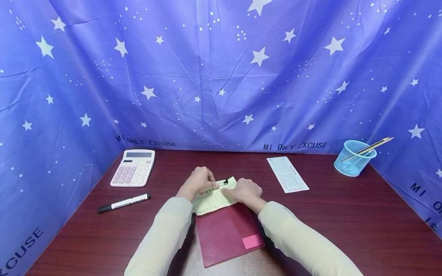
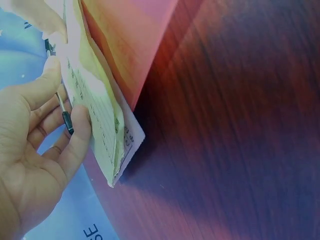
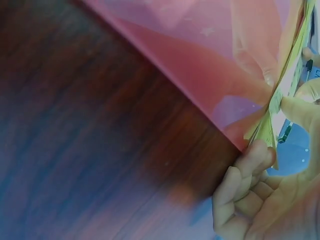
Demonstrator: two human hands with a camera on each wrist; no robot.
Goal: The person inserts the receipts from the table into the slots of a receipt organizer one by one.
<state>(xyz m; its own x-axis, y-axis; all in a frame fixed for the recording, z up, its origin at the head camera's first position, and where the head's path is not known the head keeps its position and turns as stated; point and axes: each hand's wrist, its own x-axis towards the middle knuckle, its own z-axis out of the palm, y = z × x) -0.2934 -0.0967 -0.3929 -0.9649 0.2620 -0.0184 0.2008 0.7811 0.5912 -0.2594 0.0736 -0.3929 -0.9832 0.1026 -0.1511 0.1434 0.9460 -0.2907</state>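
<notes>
A glossy maroon clipboard (image 1: 221, 234) with a pink label (image 1: 252, 241) lies at the table's near middle. Across its top is a stack of yellowish printed slips (image 1: 211, 204), with a white slip behind them in the left wrist view. A wire clip with black ends (image 1: 226, 181) runs along the top edge. My left hand (image 1: 198, 182) pinches this clip, thumb in front and fingers curled behind. On the other side, my right hand (image 1: 246, 190) grips the slips, its thumb pressing their face and its fingers curled at the board's edge (image 3: 240, 145).
A calculator (image 1: 133, 168) and a black-capped white marker (image 1: 124, 202) lie on the left. Toward the back right are a loose printed slip (image 1: 287, 174) and a blue mesh cup (image 1: 352, 161) holding pencils (image 1: 378, 143). A starry blue curtain (image 1: 221, 76) borders the table.
</notes>
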